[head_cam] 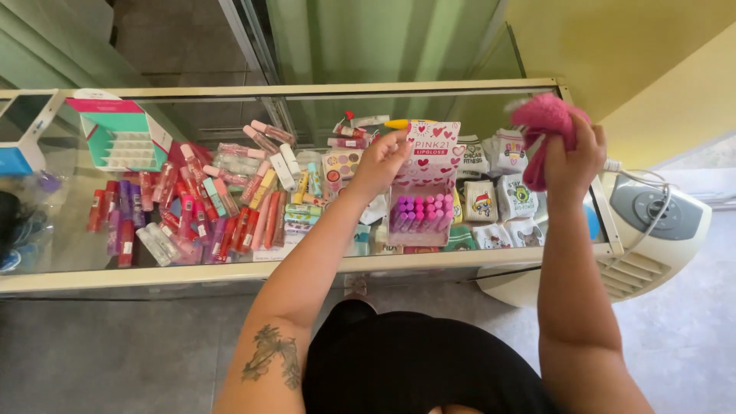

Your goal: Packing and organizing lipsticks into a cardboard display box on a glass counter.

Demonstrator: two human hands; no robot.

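Pinching the pink-and-white cardboard lip gloss display box (424, 184) is the left hand (381, 162) — the right hand (573, 157) clutches 1 fuzzy pink cloth (543, 123) above the glass display counter (307, 264).

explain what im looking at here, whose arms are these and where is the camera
There is no machine here. The one picture comes from a camera worn on a person's head, looking down, so the two bare arms are that person's own. Below them is a glass counter. The left hand holds the top of a pink and white display box of small tubes with purple and pink caps, which stands on the glass. The right hand is raised over the counter's right end, gripping a bunched pink cloth. On the glass lie many loose cosmetic tubes, an empty teal box and small printed packs. A white fan sits on the floor at the right.
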